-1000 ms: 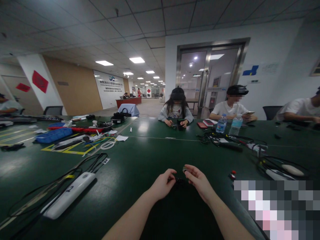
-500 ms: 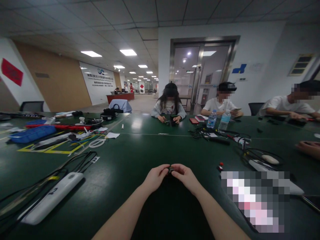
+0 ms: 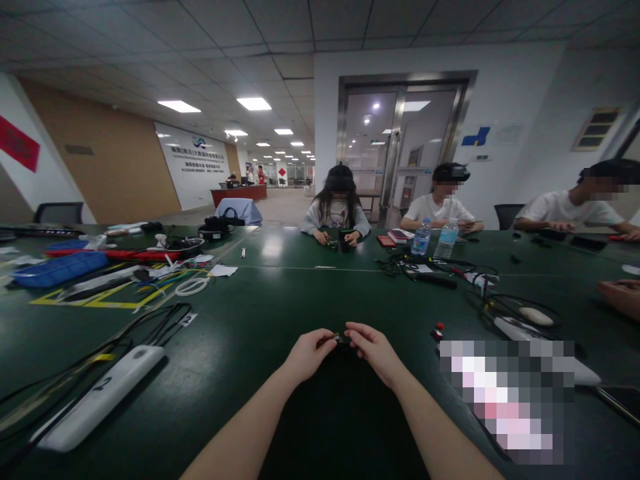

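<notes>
Near the middle of the green table (image 3: 240,400), my left hand (image 3: 311,352) pinches a small dark item (image 3: 338,339) between thumb and fingertips. My right hand (image 3: 373,347) is just to the right, its fingers bent and their tips close to the same item. What the right fingertips hold, if anything, is too small to make out. The item's shape is partly hidden by the fingers.
A white power strip (image 3: 100,400) with black cables lies at the left, beyond it a blue tray (image 3: 63,268). On the right are a blurred-out flat object (image 3: 505,400), a small red-topped piece (image 3: 439,330), cables and two bottles (image 3: 421,237). Several people sit around.
My right hand's fingertips have moved slightly right and apart from my left hand's. The view has shifted a little.
</notes>
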{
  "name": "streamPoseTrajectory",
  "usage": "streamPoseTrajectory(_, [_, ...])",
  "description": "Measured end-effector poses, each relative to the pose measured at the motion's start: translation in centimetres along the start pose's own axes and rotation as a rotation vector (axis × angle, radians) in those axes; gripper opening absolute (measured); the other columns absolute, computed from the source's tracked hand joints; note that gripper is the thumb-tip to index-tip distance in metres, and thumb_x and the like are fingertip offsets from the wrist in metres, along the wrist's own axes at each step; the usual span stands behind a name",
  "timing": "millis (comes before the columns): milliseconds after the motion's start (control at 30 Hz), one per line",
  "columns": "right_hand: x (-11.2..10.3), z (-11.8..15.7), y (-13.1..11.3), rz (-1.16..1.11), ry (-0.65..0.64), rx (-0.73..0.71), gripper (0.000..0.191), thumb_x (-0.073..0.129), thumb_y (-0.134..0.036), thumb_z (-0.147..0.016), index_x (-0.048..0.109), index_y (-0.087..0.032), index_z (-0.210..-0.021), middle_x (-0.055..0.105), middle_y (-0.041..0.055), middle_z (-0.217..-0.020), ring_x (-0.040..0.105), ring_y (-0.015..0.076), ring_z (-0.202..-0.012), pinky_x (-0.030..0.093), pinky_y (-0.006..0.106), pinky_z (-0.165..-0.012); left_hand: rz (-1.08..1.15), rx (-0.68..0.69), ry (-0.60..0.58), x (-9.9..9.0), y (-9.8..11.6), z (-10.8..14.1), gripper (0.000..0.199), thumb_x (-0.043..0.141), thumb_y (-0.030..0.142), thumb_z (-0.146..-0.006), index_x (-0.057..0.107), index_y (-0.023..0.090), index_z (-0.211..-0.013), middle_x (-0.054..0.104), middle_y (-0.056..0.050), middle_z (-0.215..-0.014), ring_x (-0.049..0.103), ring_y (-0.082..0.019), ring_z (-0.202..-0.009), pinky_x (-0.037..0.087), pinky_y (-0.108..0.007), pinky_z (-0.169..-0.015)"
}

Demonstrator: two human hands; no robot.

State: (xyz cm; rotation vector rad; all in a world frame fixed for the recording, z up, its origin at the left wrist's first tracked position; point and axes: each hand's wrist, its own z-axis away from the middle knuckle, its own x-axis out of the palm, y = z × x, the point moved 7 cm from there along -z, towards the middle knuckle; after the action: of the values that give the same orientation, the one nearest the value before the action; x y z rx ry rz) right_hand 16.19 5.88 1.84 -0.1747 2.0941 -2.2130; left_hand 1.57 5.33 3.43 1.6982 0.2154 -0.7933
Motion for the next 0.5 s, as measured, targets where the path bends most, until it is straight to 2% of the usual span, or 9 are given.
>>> streamPoseTrajectory(133, [-0.9, -0.2, 0.6, -0.196, 0.029, 0.055, 0.028, 0.059, -0.033, -0.069, 0.061, -0.023, -0.096, 0.060, 0.0032, -0.089, 0.052, 0.0120, -0.070, 0.039, 0.023, -0.057, -0.046, -0.027, 0.005, -1.6, -1.1, 0.0, 0.031, 0.039, 0.040, -0.080, 0.057, 0.021, -0.096, 0.061, 0.000, -0.089, 0.054, -0.013, -0.078, 0.040, -0.024, -0.069])
streamPoseTrajectory(233, [-1.0, -0.3, 0.9, -0.269, 0.030, 0.088, 0.027, 0.062, -0.031, -0.067, 0.062, -0.022, -0.093, 0.060, 0.0026, -0.084, 0.052, 0.0113, -0.067, 0.039, 0.023, -0.056, -0.131, -0.080, 0.037, -4.1, -3.0, 0.1, 0.031, 0.040, 0.041, -0.078, 0.058, 0.020, -0.093, 0.063, -0.001, -0.087, 0.055, -0.013, -0.077, 0.040, -0.024, -0.067])
streamPoseTrajectory(367, [-0.9, -0.2, 0.9, -0.290, 0.000, 0.094, 0.026, 0.062, -0.030, -0.068, 0.062, -0.022, -0.092, 0.061, 0.0025, -0.082, 0.052, 0.0120, -0.068, 0.040, 0.023, -0.058, -0.257, -0.150, 0.105, -8.9, -5.9, 1.3, 0.032, 0.041, 0.042, -0.076, 0.059, 0.019, -0.088, 0.063, -0.001, -0.082, 0.056, -0.015, -0.074, 0.040, -0.024, -0.065])
streamPoseTrajectory(500, [-0.9, 0.0, 0.6, -0.274, -0.001, 0.098, 0.025, 0.062, -0.030, -0.068, 0.063, -0.022, -0.092, 0.062, 0.0026, -0.081, 0.052, 0.0132, -0.069, 0.041, 0.025, -0.060, -0.335, -0.284, 0.229, -14.4, -9.1, 4.5, 0.033, 0.039, 0.043, -0.075, 0.059, 0.019, -0.087, 0.064, -0.002, -0.083, 0.058, -0.017, -0.076, 0.040, -0.025, -0.066])
